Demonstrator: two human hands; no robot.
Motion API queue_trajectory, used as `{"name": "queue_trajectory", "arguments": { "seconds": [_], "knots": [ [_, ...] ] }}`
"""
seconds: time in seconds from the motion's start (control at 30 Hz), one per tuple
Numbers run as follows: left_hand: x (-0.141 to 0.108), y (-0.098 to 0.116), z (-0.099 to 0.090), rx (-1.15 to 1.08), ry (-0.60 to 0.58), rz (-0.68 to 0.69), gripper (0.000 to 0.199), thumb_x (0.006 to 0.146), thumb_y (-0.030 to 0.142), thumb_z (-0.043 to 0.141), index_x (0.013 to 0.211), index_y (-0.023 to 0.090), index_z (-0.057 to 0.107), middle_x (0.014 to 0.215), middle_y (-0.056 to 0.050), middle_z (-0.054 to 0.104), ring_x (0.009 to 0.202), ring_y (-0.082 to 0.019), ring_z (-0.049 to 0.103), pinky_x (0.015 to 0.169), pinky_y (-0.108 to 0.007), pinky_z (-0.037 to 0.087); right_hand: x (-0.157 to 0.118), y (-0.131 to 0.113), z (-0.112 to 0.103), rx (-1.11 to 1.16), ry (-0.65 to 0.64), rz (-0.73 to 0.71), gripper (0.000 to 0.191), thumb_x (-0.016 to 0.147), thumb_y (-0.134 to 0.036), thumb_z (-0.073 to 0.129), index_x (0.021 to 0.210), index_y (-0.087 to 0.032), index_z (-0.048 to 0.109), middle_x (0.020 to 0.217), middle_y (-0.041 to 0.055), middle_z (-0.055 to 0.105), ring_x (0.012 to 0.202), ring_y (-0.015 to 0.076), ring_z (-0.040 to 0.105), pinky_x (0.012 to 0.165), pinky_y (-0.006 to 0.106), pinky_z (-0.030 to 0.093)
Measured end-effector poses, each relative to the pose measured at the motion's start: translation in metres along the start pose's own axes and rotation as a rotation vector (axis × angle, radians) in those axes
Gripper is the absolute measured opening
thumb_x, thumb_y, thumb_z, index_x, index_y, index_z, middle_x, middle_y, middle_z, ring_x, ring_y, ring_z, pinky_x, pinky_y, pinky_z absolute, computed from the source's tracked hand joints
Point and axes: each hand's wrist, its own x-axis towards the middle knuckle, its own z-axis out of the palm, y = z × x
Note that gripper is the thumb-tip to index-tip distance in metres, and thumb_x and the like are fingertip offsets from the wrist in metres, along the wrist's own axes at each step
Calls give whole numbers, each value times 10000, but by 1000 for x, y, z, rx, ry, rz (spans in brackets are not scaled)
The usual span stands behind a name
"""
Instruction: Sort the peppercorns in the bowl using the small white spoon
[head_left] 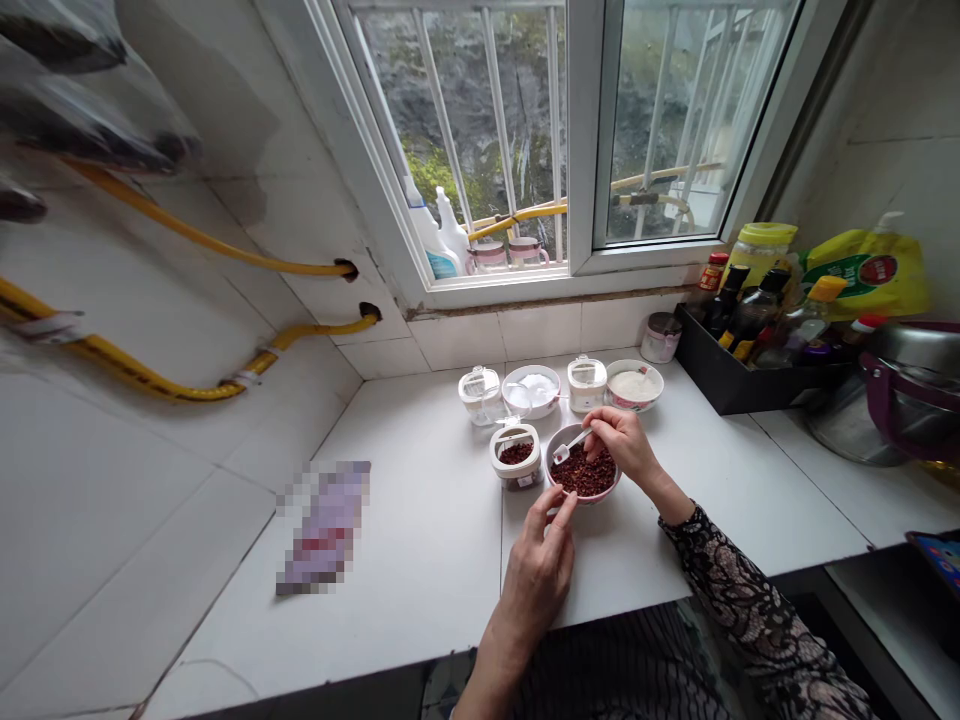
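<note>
A bowl [617,484] full of small reddish-brown grains that look like Sichuan peppercorns [589,474] stands on the counter. My right hand [624,446] pinches a small white spoon [564,450] by its handle, with the scoop above the bowl's left side. At the near rim, the thumb and fingers of my left hand [538,568] close on the bowl's edge. Just left of it, a clear seasoning jar [515,474] with a white rim holds more of the same grains. Its lid looks raised.
Behind stand two clear jars [480,396] [586,384], a bowl of white powder [532,391] and a bowl of pale grains [634,385]. A black bottle rack [724,385] and a metal pot [851,415] are at right. A blurred purple packet [326,530] lies left.
</note>
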Motion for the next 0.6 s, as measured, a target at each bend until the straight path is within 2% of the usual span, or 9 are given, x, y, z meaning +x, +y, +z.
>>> {"name": "queue_trajectory", "arguments": {
  "seconds": [0.2,0.33,0.5,0.6],
  "knots": [
    [-1,0,2,-7,20,-1,577,945,0,427,1483,205,447,1327,-164,560,1234,-237,639,930,-328,628,5,-5,2,102,-8,-18,309,795,-504,620,818,-196,612,589,-3,682,471,162,662,502,275,572],
    [0,0,1,-4,14,-1,605,940,-6,425,1504,213,432,1344,-161,560,1248,-238,631,944,-329,621,-1,-11,16,108,-3,-94,286,864,-486,608,912,-204,621,698,12,718,595,172,703,623,303,602],
    [-1,-1,1,-3,16,11,604,946,-2,422,1513,207,428,1363,-169,551,1222,-231,645,931,-319,622,-13,-13,31,-247,-69,-423,182,972,-309,488,981,-217,645,792,39,731,726,177,702,736,300,558],
    [-1,-2,1,4,22,18,589,941,-10,423,1497,183,446,1356,-178,549,1216,-229,646,935,-317,620,-16,-13,29,-364,-97,-514,194,977,-273,471,965,-215,656,798,43,729,727,178,693,733,292,538]
  ]
}}
